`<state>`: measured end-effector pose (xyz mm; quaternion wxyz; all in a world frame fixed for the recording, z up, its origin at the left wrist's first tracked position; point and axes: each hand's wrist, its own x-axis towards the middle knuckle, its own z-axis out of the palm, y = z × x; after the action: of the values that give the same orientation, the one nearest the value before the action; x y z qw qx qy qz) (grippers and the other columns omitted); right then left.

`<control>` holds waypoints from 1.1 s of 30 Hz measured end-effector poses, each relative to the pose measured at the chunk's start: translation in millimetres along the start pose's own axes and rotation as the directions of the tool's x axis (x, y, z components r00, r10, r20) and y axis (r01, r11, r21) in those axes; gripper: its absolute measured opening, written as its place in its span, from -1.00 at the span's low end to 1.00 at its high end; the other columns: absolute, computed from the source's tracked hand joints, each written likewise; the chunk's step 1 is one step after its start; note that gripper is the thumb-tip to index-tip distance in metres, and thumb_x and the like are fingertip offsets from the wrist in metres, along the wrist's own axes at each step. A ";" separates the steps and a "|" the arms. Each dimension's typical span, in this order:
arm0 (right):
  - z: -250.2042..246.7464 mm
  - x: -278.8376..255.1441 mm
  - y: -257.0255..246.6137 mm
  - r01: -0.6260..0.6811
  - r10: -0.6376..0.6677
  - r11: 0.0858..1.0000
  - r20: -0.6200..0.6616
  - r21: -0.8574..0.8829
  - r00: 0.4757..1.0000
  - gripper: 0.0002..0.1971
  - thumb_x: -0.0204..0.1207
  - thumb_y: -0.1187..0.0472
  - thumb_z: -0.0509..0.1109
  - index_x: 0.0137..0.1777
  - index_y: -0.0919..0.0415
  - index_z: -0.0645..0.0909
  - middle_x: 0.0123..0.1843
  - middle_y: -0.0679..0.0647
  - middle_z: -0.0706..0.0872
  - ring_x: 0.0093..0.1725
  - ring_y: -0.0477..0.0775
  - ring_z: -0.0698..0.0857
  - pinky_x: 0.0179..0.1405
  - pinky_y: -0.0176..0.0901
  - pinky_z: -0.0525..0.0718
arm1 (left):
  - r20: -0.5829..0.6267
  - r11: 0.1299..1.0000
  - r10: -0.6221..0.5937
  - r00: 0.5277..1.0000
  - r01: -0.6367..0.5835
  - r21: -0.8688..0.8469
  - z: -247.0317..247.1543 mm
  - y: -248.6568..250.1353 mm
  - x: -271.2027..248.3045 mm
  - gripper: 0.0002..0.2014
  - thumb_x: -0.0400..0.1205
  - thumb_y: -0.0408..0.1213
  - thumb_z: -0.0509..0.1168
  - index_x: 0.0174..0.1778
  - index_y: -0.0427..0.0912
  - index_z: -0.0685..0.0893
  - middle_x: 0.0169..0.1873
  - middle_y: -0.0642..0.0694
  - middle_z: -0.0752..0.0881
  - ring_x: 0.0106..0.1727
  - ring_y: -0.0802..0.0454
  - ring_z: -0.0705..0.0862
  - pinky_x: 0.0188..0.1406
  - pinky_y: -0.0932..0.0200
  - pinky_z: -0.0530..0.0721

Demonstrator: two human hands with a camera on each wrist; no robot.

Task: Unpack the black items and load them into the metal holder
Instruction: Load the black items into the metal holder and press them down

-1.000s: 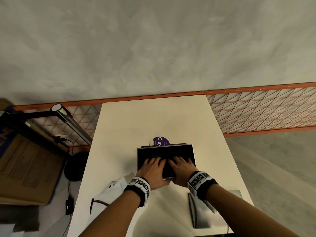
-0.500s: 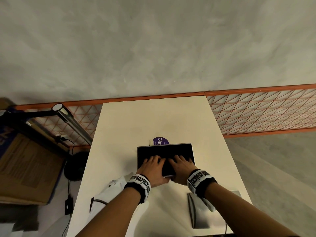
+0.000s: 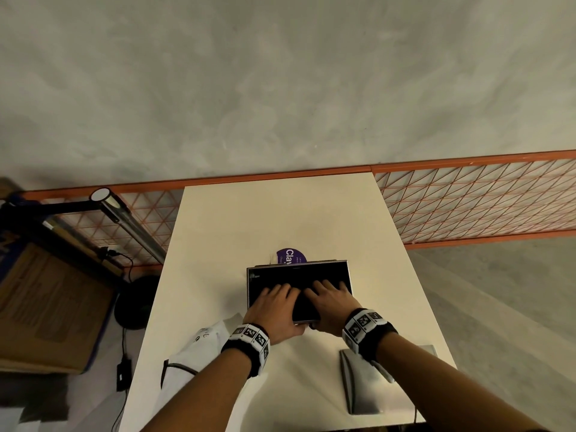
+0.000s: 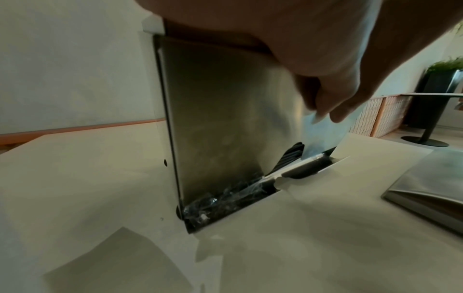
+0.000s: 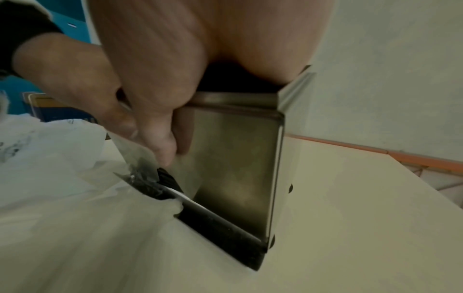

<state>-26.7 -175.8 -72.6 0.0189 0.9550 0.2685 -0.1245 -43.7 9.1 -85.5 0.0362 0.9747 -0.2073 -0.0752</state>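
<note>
Grip at frame centre, left hand (image 3: 274,310) and right hand (image 3: 333,307) side by side, each clamped on dark panel (image 3: 296,273), cream table (image 3: 280,213) beneath

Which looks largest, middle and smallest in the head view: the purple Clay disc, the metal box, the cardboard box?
1. cardboard box, though cut off by the frame
2. metal box
3. purple Clay disc, partly hidden behind the box
</note>
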 end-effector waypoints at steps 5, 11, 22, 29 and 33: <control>-5.6 0.0 3.2 0.049 -0.049 0.999 0.009 0.003 0.999 -0.32 0.29 -0.20 0.49 0.35 0.07 0.41 0.25 0.10 0.61 0.21 0.23 0.63 0.08 0.15 0.63 | -0.021 1.000 -0.005 1.000 0.005 0.008 -1.2 0.9 -1.6 -0.30 0.47 0.38 0.25 0.41 0.00 0.46 0.28 0.01 0.58 0.34 -0.05 0.55 0.37 -0.02 0.47; -7.5 0.8 0.7 0.034 -0.036 0.998 -0.046 -0.048 0.998 -0.16 0.08 -0.31 0.54 0.36 0.07 0.51 0.22 0.09 0.59 0.13 0.22 0.59 0.01 0.26 0.59 | -0.068 1.000 0.006 0.998 -0.006 0.003 -6.1 -0.7 0.5 -0.21 0.37 0.42 0.22 0.43 0.00 0.48 0.31 0.02 0.52 0.33 -0.04 0.51 0.35 -0.07 0.47; 1.4 -8.9 -2.0 0.039 -0.039 0.999 -0.040 0.005 0.998 -0.45 0.28 -0.15 0.51 0.20 0.09 0.53 0.18 0.06 0.59 0.11 0.21 0.60 -0.06 0.20 0.61 | -0.003 1.000 0.008 1.000 -0.008 0.027 -9.5 -2.8 8.6 -0.39 0.51 0.41 0.21 0.26 0.00 0.56 0.22 0.04 0.60 0.31 -0.04 0.52 0.28 -0.08 0.45; -4.7 0.1 -4.4 0.054 -0.054 0.999 -0.026 -0.001 0.998 -0.33 0.23 -0.10 0.53 0.37 0.06 0.50 0.26 0.08 0.57 0.17 0.21 0.58 0.04 0.22 0.62 | 0.043 1.000 -0.028 0.999 0.028 -0.009 -4.7 -4.4 11.9 -0.24 0.45 0.45 0.17 0.46 0.04 0.51 0.36 0.03 0.55 0.42 -0.03 0.49 0.41 -0.12 0.42; 2.2 2.0 -1.8 0.076 -0.076 0.997 -0.032 0.009 0.997 -0.40 0.31 -0.09 0.49 0.34 0.06 0.48 0.27 0.06 0.59 0.20 0.19 0.59 0.04 0.18 0.59 | 0.041 0.997 -0.027 0.999 0.030 -0.073 -3.2 -5.0 13.5 -0.22 0.45 0.42 0.22 0.55 0.11 0.42 0.48 0.09 0.51 0.55 0.01 0.45 0.56 -0.13 0.34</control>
<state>-26.5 -173.6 -75.2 0.0049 0.9460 0.3042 -0.1115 -29.0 8.3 -84.6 0.0670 0.9739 -0.1911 -0.1027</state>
